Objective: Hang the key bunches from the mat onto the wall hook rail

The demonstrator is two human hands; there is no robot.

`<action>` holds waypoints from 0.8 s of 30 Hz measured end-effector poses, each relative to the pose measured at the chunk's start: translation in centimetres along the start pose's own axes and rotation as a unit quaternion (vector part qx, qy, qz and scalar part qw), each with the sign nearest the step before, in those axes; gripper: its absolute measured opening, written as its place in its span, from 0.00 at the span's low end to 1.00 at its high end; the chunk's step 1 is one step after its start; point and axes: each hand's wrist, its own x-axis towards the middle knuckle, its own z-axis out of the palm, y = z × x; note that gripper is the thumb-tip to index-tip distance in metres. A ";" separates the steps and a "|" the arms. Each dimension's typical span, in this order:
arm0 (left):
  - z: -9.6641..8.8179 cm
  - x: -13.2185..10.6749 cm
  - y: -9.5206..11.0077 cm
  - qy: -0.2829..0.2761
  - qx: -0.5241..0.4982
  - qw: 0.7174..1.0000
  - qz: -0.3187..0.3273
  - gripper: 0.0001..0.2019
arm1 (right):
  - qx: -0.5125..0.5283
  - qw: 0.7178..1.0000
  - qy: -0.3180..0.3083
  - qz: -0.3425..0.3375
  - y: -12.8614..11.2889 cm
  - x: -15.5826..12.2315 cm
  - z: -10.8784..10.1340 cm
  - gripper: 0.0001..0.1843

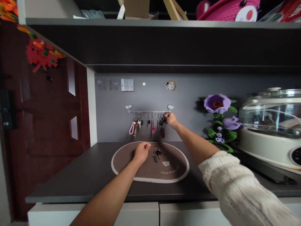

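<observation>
My right hand [171, 119] is raised to the right end of a clear hook rail [149, 111] on the wall. Its fingers are closed on a bunch of dark keys [163, 119] at the last hooks. Along the rail hang several other keys, among them a pink loop strap [131, 128] and a red key fob [153, 125]. My left hand [141, 151] is closed with curled fingers above the brown oval mat [127, 171]; what it holds, if anything, is hidden. A set of keys with a dark tag [155, 158] lies on the mat just right of it.
A purple fabric flower [217, 104] and a white appliance with a clear lid [265, 135] stand to the right. The shelf edge [150, 23] overhangs the dark counter [77, 175]. A brown door [56, 125] is at the left.
</observation>
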 end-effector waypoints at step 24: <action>0.0 0.0 -0.2 0.002 -0.005 1.000 0.003 0.11 | -0.131 0.988 0.016 0.082 -0.5 -1.8 0.7 0.11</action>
